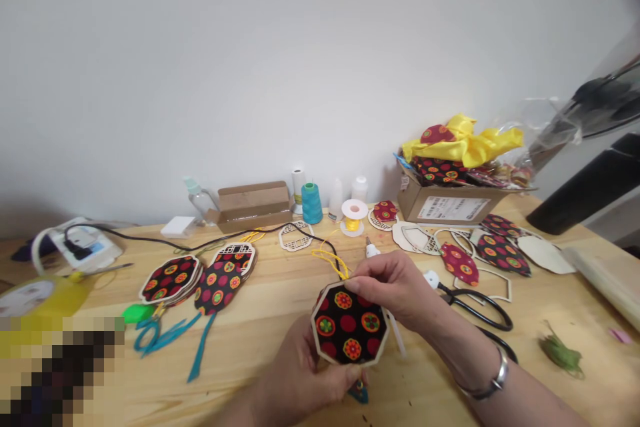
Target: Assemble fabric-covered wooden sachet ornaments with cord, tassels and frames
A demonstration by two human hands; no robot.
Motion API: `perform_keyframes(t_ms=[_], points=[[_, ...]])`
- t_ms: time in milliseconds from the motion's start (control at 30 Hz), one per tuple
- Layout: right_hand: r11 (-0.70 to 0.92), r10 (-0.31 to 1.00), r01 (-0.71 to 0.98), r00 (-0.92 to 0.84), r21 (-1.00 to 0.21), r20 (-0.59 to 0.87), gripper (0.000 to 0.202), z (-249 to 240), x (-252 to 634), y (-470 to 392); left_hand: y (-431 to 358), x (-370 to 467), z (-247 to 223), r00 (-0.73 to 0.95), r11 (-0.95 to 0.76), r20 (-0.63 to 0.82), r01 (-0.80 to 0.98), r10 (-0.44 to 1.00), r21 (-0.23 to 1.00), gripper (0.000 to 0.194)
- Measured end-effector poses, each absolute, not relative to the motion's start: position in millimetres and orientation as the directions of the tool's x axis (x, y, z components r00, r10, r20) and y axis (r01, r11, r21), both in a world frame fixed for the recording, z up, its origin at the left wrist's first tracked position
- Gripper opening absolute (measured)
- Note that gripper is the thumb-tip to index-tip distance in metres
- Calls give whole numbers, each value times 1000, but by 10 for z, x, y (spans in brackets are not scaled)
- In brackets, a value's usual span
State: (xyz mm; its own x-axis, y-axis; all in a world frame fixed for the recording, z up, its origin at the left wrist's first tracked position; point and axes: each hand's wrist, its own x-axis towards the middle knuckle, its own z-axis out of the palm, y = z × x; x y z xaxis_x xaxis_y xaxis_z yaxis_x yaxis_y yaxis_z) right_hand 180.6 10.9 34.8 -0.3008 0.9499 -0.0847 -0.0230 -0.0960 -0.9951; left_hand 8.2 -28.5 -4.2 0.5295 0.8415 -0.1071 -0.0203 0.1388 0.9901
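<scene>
At the left of the surface (285, 280) I have a white power strip (103, 255), with a yellow roll (63, 295) nearer. Along the far side I see a spray bottle (201, 207), a long open carton (254, 201) and a teal thread cone (311, 204). Far right, yellow cloth (465, 147) tops a cardboard box (413, 200); a green tuft (560, 352) lies nearer.

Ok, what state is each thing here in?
Left hand, gripping octagon
Right hand, pinching at octagon's top edge
Octagon, held, patterned side showing
Yellow cord, loosely looped
Big box, open, heaped full
Small box, open
Teal spool, upright
Spray bottle, upright
Glue gun, partly hidden
</scene>
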Motion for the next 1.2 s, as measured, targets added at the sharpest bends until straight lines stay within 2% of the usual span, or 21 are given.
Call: perform_keyframes(t_ms=[300,600,1200], points=[[-118,940,-49,-326,-992,-96,29,361,1797,108,-296,80,-48,556,167,-113,-48,824,985,14],[-131,941,-19,-316,-991,-118,29,377,1807,98,-292,75,-64,560,125,-65,-69,826,990,16],[-81,947,-13,-312,-997,-73,31,279,1861,165,-227,51,-34,554,220,-142,-76,821,973,17]])
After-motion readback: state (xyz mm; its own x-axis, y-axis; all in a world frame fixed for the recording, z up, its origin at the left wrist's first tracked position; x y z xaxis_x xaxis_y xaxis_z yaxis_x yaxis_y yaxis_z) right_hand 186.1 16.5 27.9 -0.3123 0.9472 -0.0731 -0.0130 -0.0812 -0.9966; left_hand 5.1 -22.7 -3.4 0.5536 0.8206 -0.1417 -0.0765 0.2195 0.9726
